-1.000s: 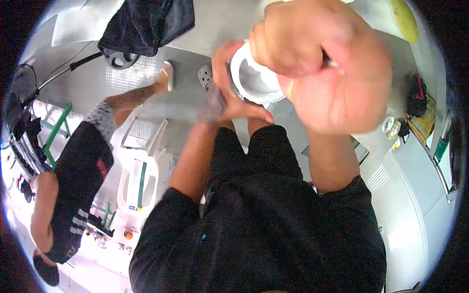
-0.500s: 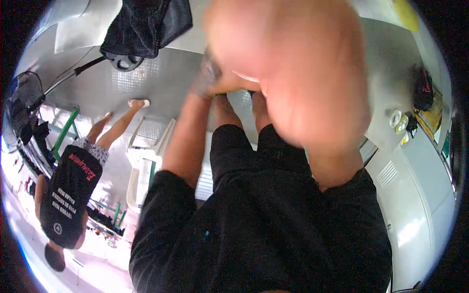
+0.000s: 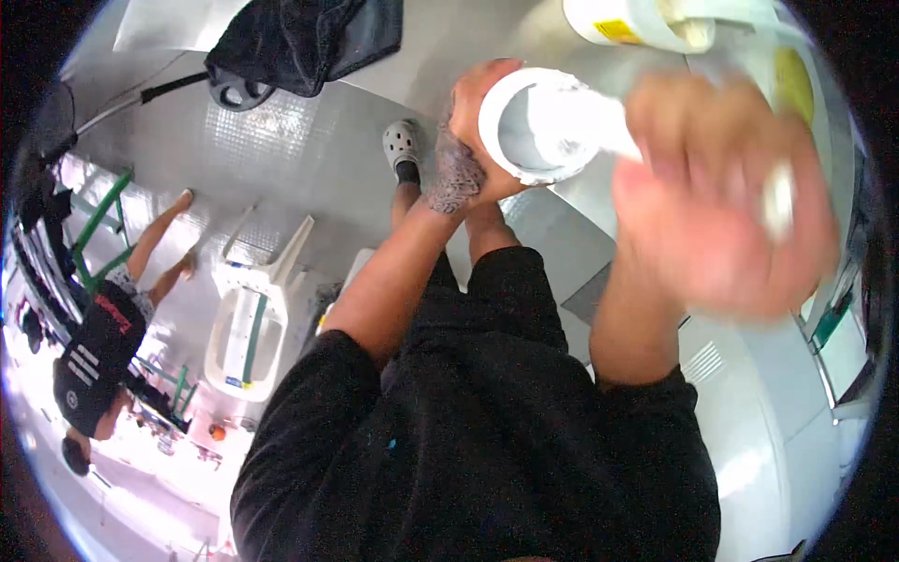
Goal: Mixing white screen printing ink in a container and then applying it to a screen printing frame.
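My left hand, tattooed at the wrist, is closed around the side of a round white tub. The tub's mouth tilts up towards me, and white smears mark its rim. My right hand, smeared by motion, is wrapped round a pale, spatula-like white tool. Its broad white end lies over the tub's mouth and partly inside; a pale handle end shows at the other side of my fist. The glare on the tool hides its exact shape and whatever is on it.
A larger white bucket with a yellow label stands at the top right, near a yellow object. Black cloth hangs at the upper left. A white plastic chair and another person are on the left.
My hands have come apart from their blurred overlap. The tub and the white tool now show, with my right hand further right. My view has shifted, bringing the bucket in.
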